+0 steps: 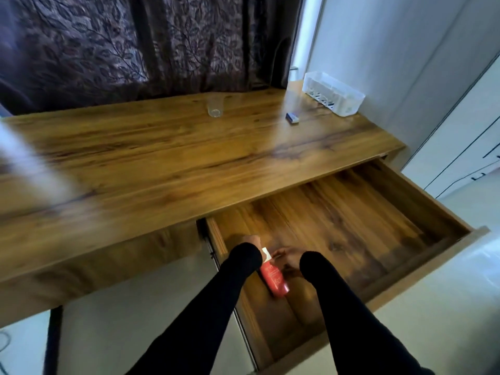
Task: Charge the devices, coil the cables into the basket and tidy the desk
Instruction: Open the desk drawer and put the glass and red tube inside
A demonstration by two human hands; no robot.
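Both hands in open wooden drawer | red plastic tube between them, long axis running toward person | left hand nearer its white cap, right hand beside | grips blurred, cannot tell

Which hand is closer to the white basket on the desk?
The right hand. Both hands are down in the open drawer by the red bottle, far from the white basket at the desk's far right corner; the left hand sits farther left.

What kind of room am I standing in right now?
Probably a bedroom or home study. A wooden desk with an open drawer stands against heavy patterned curtains, and white wardrobe-style cupboards line the right-hand wall.
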